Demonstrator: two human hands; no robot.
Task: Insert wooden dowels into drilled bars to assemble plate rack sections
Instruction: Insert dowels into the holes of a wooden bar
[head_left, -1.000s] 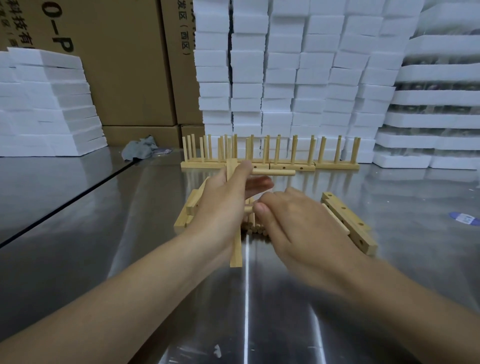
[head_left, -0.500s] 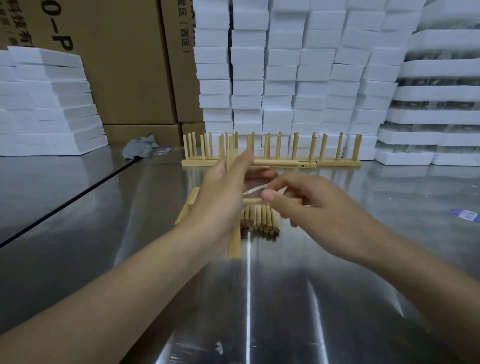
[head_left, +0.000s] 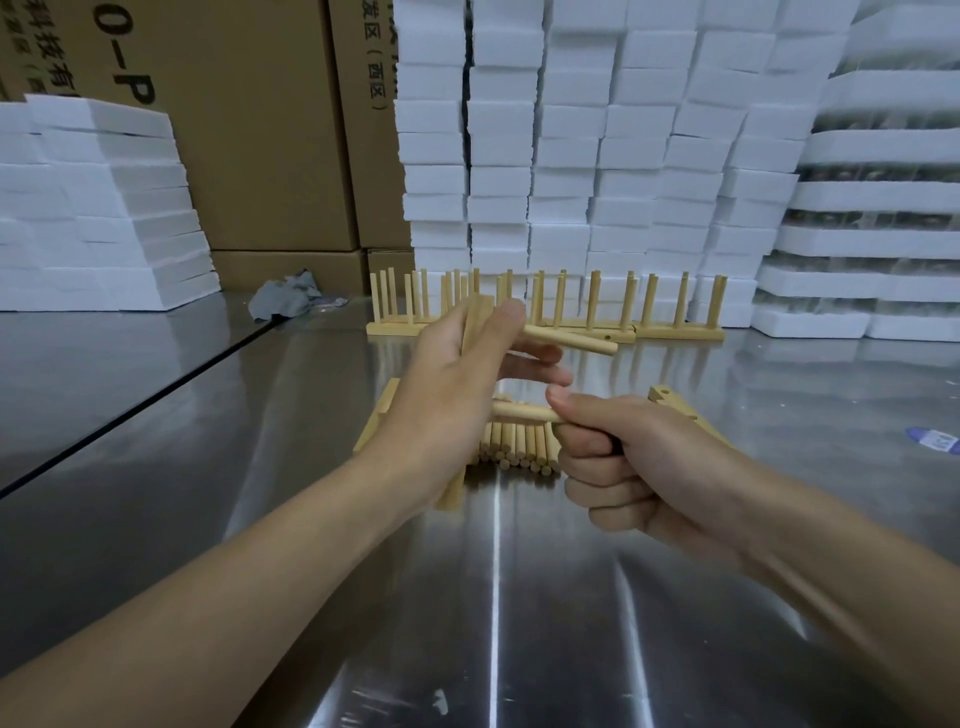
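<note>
Steel bench (head_left: 493, 597), head view; white foam blocks (head_left: 597, 156) and cardboard boxes (head_left: 249, 130) stacked along its far edge.

- Left hand (head_left: 457, 395): holds a drilled bar (head_left: 475, 322) near upright above mid-bench, thumb clamped on its top end. The lower end shows below the wrist.
- Seated dowel (head_left: 571, 340): projects rightward from the bar's upper part.
- Right hand (head_left: 639, 467): fist closed round a second dowel (head_left: 524, 413), level, tip pointing at the bar below the left fingers. Contact with the bar is hidden.
- Loose dowels (head_left: 519, 452): lying beneath both hands.
- Finished rack sections (head_left: 675, 330): standing near the far edge.
</note>
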